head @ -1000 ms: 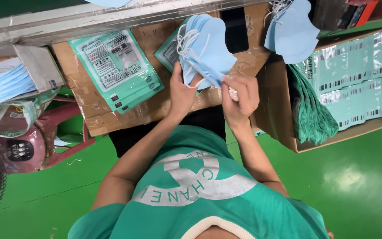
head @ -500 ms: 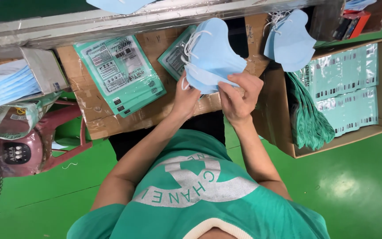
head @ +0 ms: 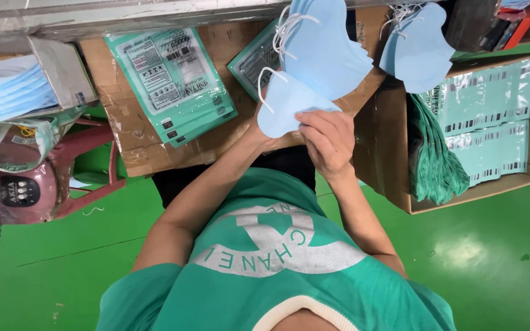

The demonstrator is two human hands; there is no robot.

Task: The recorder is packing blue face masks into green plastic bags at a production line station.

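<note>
My left hand (head: 257,133) and my right hand (head: 329,144) are together in front of my chest, both gripping a light blue face mask (head: 286,104) with white ear loops. The mask covers most of my left hand. The fingers of my right hand pinch the mask's lower right edge. Just behind it a stack of the same blue masks (head: 329,49) fans up over the cardboard worktop (head: 124,122). A second bunch of blue masks (head: 418,52) lies to the right.
Flat green printed packets (head: 170,83) lie on the cardboard at the left. An open carton (head: 400,190) at the right holds filled packets (head: 492,122) and a bundle of green bags (head: 437,162). More blue masks (head: 7,92), a pink fan (head: 19,190) and a red stool (head: 93,178) are at the left.
Both hands have shifted slightly with the masks. One mask now sits lower, apart from the stack, held between both hands.
</note>
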